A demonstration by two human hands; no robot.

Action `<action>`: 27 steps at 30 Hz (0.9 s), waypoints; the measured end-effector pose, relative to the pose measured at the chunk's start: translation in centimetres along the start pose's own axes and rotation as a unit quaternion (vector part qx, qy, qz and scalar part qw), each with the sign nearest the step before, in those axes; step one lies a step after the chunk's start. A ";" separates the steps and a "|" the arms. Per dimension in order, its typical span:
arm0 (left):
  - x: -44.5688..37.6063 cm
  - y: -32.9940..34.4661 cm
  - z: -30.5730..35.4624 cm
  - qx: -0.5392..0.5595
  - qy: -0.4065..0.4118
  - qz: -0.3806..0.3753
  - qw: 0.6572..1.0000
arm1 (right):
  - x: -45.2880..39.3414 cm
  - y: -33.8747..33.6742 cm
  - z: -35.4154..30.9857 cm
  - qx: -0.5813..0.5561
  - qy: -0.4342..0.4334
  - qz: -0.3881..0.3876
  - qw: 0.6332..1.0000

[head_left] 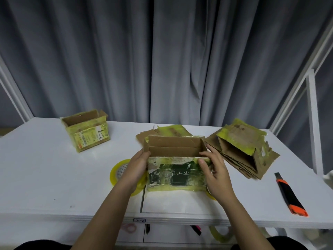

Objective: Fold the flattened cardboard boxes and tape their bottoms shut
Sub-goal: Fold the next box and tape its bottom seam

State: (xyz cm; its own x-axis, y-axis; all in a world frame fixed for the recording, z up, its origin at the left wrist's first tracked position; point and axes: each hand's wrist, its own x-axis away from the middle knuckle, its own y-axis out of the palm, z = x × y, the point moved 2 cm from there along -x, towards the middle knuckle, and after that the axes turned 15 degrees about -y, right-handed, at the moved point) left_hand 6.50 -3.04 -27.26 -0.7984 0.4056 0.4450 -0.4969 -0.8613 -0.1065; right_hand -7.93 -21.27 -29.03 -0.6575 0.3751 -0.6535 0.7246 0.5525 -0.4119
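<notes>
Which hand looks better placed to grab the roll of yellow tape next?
Probably the left hand: the yellow tape roll lies on the white table right beside and partly beneath it. The right hand holds the opposite end of the green-printed cardboard box.

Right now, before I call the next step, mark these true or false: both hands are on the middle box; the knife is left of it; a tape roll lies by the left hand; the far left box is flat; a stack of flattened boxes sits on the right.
1. Both hands are on the middle box. True: the left hand and right hand hold the middle box at its ends.
2. The knife is left of it. False: the knife lies far right.
3. A tape roll lies by the left hand. True: the tape roll is partly under it.
4. The far left box is flat. False: the far left box stands open.
5. A stack of flattened boxes sits on the right. True: the stack.
</notes>
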 end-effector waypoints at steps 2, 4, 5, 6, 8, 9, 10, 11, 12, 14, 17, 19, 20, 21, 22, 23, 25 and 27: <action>-0.3 0.0 -0.2 -0.014 0.002 0.013 1.000 | 0.1 -0.4 0.2 0.040 -0.021 -0.007 0.999; -0.1 0.1 -0.2 -0.020 0.012 0.032 0.999 | 0.1 -0.7 0.3 0.073 -0.044 -0.007 0.996; 0.1 0.3 -0.1 -0.017 0.023 0.043 0.999 | 0.1 -0.7 0.3 0.088 -0.056 -0.010 0.995; 0.5 0.5 0.0 -0.011 0.033 0.059 0.998 | 0.1 -0.7 0.3 0.101 -0.066 -0.009 0.993; 1.3 0.8 0.3 0.003 0.056 0.098 0.994 | 0.4 -0.6 0.4 0.124 -0.082 0.004 0.989; 1.5 0.9 0.2 0.014 0.080 0.117 0.990 | 0.6 -0.5 0.4 0.136 -0.085 0.015 0.987; 1.5 1.1 0.1 0.031 0.106 0.131 0.985 | 0.8 -0.3 0.4 0.146 -0.086 0.030 0.985; 1.5 1.2 -0.1 0.052 0.128 0.137 0.981 | 1.1 0.0 0.3 0.150 -0.088 0.046 0.984; 1.4 1.3 -0.3 0.067 0.144 0.139 0.977 | 1.3 0.3 0.2 0.150 -0.090 0.064 0.983; 1.2 1.4 -0.8 0.054 0.168 0.139 0.974 | 1.9 0.9 -0.2 0.146 -0.092 0.090 0.981; 1.3 1.2 -1.4 0.012 0.199 0.127 0.972 | 2.5 1.5 -0.3 0.132 -0.087 0.103 0.982; 1.5 1.1 -1.8 -0.021 0.209 0.099 0.973 | 2.8 1.4 0.0 0.127 -0.087 0.097 0.983; 1.6 1.0 -2.0 -0.042 0.210 0.087 0.973 | 2.9 1.2 0.2 0.127 -0.090 0.090 0.984; 1.6 0.8 -2.2 -0.066 0.212 0.079 0.972 | 3.0 1.1 0.4 0.128 -0.094 0.080 0.984; 1.5 0.5 -2.4 -0.093 0.217 0.074 0.969 | 3.0 0.9 0.5 0.128 -0.096 0.068 0.985; 1.5 0.3 -2.4 -0.123 0.225 0.068 0.964 | 3.1 0.7 0.6 0.127 -0.092 0.055 0.986; 1.3 -0.2 -2.4 -0.183 0.251 0.059 0.949 | 3.1 0.2 0.7 0.120 -0.082 0.041 0.989; 1.1 -0.7 -2.1 -0.237 0.279 0.056 0.929 | 2.9 -0.4 0.7 0.103 -0.070 0.045 0.991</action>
State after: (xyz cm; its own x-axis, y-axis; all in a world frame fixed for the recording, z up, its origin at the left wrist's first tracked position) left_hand 5.29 -1.33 -28.60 -0.8403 0.5314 -0.1074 -0.3890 -0.7289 -0.5633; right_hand -9.97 -20.96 -31.19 -0.5635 0.3005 -0.7695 0.8154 0.3521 -0.4596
